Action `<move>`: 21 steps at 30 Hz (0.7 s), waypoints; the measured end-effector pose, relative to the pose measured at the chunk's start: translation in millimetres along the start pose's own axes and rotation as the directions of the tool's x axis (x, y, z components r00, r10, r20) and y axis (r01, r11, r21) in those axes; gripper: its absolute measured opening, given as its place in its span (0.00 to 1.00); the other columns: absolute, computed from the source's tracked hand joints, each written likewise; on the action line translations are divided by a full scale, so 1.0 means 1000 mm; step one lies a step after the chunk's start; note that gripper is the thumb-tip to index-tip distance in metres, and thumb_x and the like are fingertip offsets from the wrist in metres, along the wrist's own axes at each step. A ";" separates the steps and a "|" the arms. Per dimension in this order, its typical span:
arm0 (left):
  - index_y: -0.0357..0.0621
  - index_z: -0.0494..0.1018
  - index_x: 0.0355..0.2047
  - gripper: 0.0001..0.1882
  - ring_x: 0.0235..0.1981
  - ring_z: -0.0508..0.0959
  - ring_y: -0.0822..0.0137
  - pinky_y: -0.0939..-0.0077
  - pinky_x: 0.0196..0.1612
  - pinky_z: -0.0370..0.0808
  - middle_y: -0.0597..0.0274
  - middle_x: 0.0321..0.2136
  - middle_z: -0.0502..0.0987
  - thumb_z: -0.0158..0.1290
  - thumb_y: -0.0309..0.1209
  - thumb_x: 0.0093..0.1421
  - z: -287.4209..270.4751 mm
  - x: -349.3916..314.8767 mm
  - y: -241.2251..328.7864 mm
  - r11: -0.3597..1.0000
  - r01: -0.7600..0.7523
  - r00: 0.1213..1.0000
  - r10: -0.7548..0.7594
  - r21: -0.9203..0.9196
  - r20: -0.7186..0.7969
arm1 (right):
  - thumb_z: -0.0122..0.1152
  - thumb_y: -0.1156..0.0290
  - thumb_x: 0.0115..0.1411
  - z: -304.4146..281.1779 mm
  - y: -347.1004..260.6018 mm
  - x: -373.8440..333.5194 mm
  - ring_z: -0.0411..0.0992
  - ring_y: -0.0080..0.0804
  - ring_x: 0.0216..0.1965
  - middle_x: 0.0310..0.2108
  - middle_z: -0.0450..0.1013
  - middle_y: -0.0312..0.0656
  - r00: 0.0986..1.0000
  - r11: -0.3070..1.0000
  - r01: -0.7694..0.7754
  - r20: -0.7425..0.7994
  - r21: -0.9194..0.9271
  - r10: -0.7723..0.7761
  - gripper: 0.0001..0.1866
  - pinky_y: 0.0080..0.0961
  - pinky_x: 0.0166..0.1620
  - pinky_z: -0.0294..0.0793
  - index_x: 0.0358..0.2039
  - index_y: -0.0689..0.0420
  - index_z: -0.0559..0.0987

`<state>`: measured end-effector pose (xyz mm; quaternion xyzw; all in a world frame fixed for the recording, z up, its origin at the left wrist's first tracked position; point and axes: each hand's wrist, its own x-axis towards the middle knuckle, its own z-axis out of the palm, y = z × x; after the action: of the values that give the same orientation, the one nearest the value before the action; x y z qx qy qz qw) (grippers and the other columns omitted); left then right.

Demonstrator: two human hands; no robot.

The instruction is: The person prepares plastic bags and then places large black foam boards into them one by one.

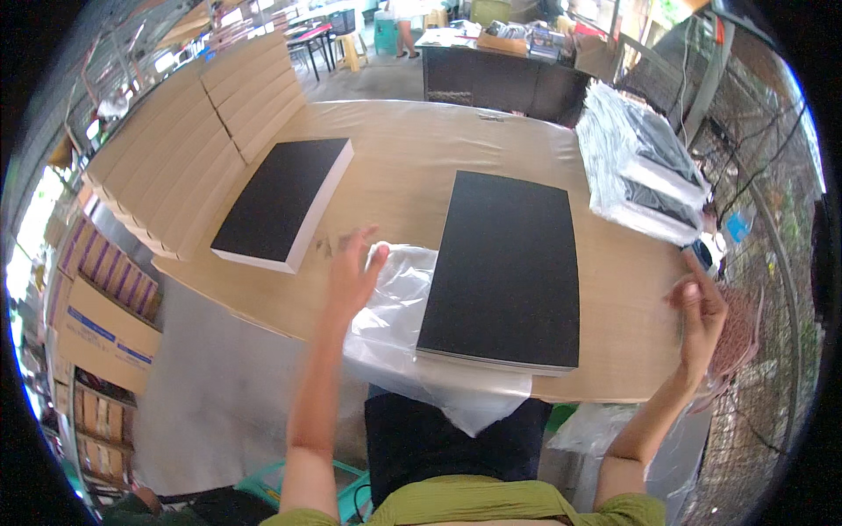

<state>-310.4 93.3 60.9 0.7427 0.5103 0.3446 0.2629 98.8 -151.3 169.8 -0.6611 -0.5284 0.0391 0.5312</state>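
My left hand is raised over the table, its fingers apart and holding nothing. Beside it lies clear plastic film, which runs under a black-topped stack of sheets and hangs over the table's near edge. My right hand is at the table's right edge, index finger stretched up and the others loosely bent. Its fingertip is close to a small dark-blue round object; I cannot tell whether they touch. A thicker black-topped block with white page edges lies to the left.
Long rows of flat brown cardboard boxes line the table's left side. Plastic-wrapped black packs are piled at the far right. Wire mesh and reddish twine are beyond the right edge. Cartons stand at the lower left.
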 end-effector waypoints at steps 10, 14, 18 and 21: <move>0.44 0.44 0.67 0.40 0.67 0.51 0.51 0.65 0.66 0.48 0.41 0.65 0.50 0.42 0.53 0.65 0.062 -0.103 -0.002 0.828 -0.049 0.964 0.186 -0.559 0.190 | 0.55 0.53 0.58 0.127 0.036 -0.057 0.40 0.51 0.69 0.69 0.41 0.49 0.829 0.756 0.130 0.488 -0.641 0.272 0.40 0.44 0.66 0.44 0.66 0.54 0.54; 0.45 0.66 0.58 0.26 0.52 0.73 0.53 0.67 0.54 0.68 0.45 0.49 0.74 0.48 0.45 0.64 0.012 -0.082 -0.032 0.984 -0.010 0.987 0.039 -0.177 0.158 | 0.54 0.48 0.59 0.108 0.023 -0.039 0.47 0.51 0.67 0.67 0.47 0.52 0.956 0.923 0.168 0.284 -0.346 -0.067 0.38 0.45 0.65 0.49 0.64 0.56 0.59; 0.37 0.67 0.55 0.27 0.52 0.73 0.54 0.66 0.54 0.68 0.49 0.50 0.73 0.53 0.43 0.61 -0.062 -0.026 -0.150 0.945 0.208 0.881 -0.293 -0.252 -0.370 | 0.56 0.45 0.58 0.122 -0.038 -0.030 0.56 0.46 0.63 0.61 0.59 0.52 0.956 0.996 0.094 0.279 0.002 -0.090 0.37 0.41 0.61 0.56 0.60 0.58 0.65; 0.34 0.64 0.56 0.34 0.55 0.70 0.52 0.63 0.57 0.65 0.48 0.54 0.69 0.56 0.47 0.58 -0.163 0.001 -0.240 0.943 0.254 0.579 -0.325 -0.214 -0.747 | 0.62 0.50 0.56 0.160 -0.075 -0.041 0.62 0.40 0.59 0.58 0.64 0.48 0.872 0.933 -0.108 0.483 0.342 -0.076 0.37 0.36 0.58 0.62 0.59 0.59 0.66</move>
<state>-576.1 182.7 -15.3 0.4174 0.6726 0.6025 0.1017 -66.6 -84.8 136.0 -0.5261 -0.6235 0.3049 0.4914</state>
